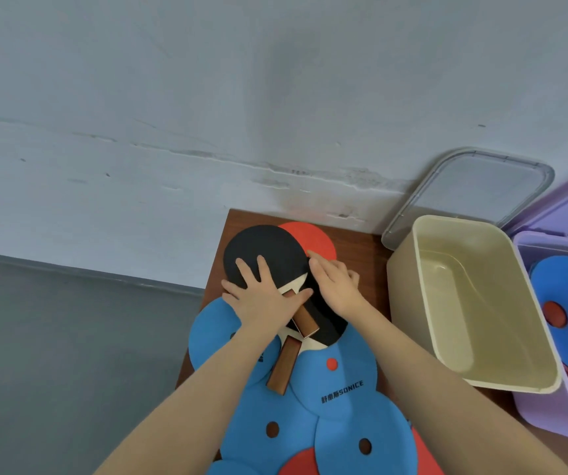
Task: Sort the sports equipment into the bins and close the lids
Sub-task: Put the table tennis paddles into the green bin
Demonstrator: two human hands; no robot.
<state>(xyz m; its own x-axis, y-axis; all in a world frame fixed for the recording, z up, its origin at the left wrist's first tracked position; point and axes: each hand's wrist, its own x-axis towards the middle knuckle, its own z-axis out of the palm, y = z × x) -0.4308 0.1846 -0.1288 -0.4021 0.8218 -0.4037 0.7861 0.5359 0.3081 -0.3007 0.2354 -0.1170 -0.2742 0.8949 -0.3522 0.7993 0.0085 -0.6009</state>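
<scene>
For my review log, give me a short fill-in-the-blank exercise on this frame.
1. The beige bin holds ____.
2. The purple bin already holds ____ discs.
3. The left hand rests on the ____ paddle face.
4. The clear lid leans against the ____.

Missing words: nothing; blue and red; black; wall

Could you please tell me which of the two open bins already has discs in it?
The purple bin at the far right holds blue and red discs; the beige bin beside it holds nothing.
</scene>
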